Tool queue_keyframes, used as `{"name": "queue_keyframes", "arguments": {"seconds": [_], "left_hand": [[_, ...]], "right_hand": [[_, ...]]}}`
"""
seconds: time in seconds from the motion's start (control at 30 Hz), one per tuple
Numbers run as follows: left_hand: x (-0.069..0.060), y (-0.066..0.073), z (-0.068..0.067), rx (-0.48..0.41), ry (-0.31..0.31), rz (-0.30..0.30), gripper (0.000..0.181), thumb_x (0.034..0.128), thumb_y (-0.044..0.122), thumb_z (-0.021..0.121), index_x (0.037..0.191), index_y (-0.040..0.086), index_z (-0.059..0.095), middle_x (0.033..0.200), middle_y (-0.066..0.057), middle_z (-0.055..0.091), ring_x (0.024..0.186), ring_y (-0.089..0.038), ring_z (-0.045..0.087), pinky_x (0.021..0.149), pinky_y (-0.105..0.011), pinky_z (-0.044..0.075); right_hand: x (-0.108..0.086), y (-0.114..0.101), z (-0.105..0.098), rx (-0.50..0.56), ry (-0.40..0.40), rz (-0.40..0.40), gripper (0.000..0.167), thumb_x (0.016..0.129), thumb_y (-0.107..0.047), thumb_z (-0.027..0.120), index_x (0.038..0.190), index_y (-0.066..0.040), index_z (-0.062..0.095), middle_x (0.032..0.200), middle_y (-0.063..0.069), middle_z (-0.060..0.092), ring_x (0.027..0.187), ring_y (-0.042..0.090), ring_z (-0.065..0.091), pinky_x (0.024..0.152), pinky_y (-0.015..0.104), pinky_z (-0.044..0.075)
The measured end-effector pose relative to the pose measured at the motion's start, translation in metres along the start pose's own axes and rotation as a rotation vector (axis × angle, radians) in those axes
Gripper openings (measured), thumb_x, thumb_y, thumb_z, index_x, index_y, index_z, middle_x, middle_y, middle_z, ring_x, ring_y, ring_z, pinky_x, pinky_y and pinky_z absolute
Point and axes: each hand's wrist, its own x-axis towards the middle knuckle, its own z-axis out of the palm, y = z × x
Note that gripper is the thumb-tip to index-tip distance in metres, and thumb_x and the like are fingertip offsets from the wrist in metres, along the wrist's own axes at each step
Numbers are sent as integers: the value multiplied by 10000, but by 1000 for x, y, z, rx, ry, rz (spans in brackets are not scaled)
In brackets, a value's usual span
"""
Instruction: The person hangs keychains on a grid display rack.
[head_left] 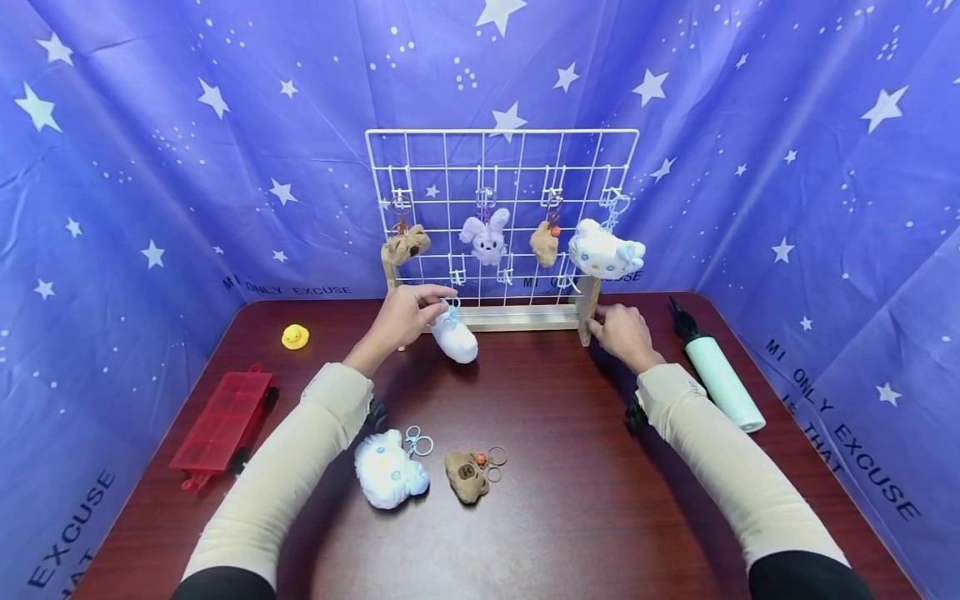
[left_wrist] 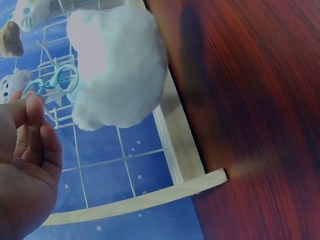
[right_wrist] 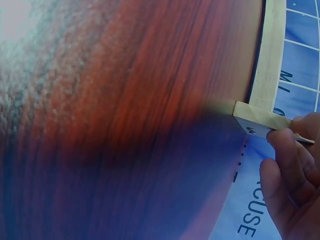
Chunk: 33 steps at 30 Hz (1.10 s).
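My left hand point(head_left: 405, 321) pinches the light-blue key ring point(left_wrist: 67, 80) of a white plush keychain point(head_left: 455, 340), which hangs in front of the lower left part of the white wire rack point(head_left: 502, 132). In the left wrist view the plush point(left_wrist: 120, 65) shows its plain back, beside the lower hooks. My right hand point(head_left: 624, 333) grips the rack's right wooden foot point(head_left: 588, 310) between thumb and fingers; the right wrist view shows the fingertips on that wood point(right_wrist: 262, 117). On the upper hooks hang a brown plush point(head_left: 408, 243), a lilac rabbit point(head_left: 489, 240), a tan plush point(head_left: 545, 243) and a white cat point(head_left: 606, 252).
Nearer on the table point(head_left: 555, 517) lie a white cat plush point(head_left: 388, 469) and a brown plush point(head_left: 467, 477) with rings. To the left are a red tray-like object point(head_left: 223, 423) and a yellow duck point(head_left: 296, 337). A pale green cylinder point(head_left: 724, 383) with a black end lies right.
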Motion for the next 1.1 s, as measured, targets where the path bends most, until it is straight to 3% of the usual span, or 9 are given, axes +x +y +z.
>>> {"name": "queue_keyframes", "arguments": {"seconds": [0.4, 0.73, 1.1], "left_hand": [[9, 9, 5, -43, 66, -18, 266, 951, 84, 711, 1206, 139, 763, 825, -80, 764, 652, -161, 643, 507, -209, 445], [14, 9, 8, -16, 78, -72, 265, 952, 102, 715, 1207, 153, 764, 812, -74, 763, 654, -147, 658, 524, -187, 439], [16, 12, 11, -19, 99, -72, 256, 943, 106, 725, 1190, 153, 772, 788, -78, 761, 639, -137, 650, 513, -188, 432]], "right_hand": [[1, -1, -2, -5, -21, 27, 425, 975, -308, 621, 1327, -76, 679, 1248, 270, 672, 1048, 530, 650, 824, 652, 552], [1, -1, -2, -19, -21, 15, 427, 973, -300, 617, 1318, -57, 679, 1257, 274, 663, 1060, 530, 648, 843, 650, 550], [0, -2, -2, -5, -13, 13, 426, 964, -317, 626, 1316, -84, 689, 1245, 280, 670, 1060, 537, 651, 829, 661, 552]]}}
